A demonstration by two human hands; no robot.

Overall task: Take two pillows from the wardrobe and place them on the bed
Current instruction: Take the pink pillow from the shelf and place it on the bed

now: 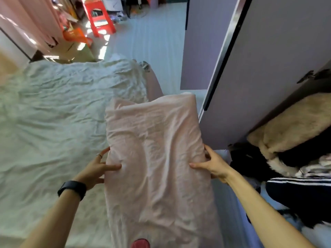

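Observation:
A pale pink pillow (154, 158) is held lengthwise in front of me, between the bed and the wardrobe. My left hand (96, 169) grips its left edge, thumb pressed into the top. My right hand (213, 163) grips its right edge, thumb on top and fingers underneath. The bed (53, 122) with a crumpled white sheet lies to the left, partly under the pillow. The open wardrobe (295, 158) is on the right, with a beige furry bundle (293, 127) and dark clothes inside. No second pillow can be made out.
The wardrobe's lilac door (268, 68) stands open just right of the pillow. A red plastic stool (100, 17), an orange bag and clutter sit at the far end by a pink curtain (35, 20). Pale floor (154, 42) runs between bed and wardrobe.

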